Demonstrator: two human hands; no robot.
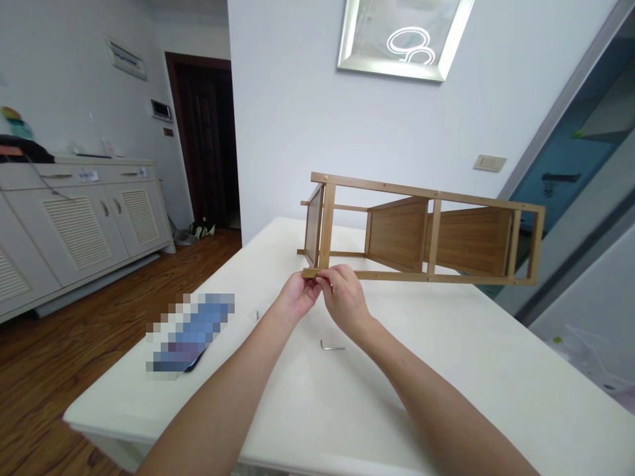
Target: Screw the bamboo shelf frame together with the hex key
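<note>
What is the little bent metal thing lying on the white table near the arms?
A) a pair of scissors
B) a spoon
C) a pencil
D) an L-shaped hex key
D: a thin metal hex key with a short bent end lies on the white table, just below the right hand, which with the left hand pinches the corner of the wooden rack.
</note>
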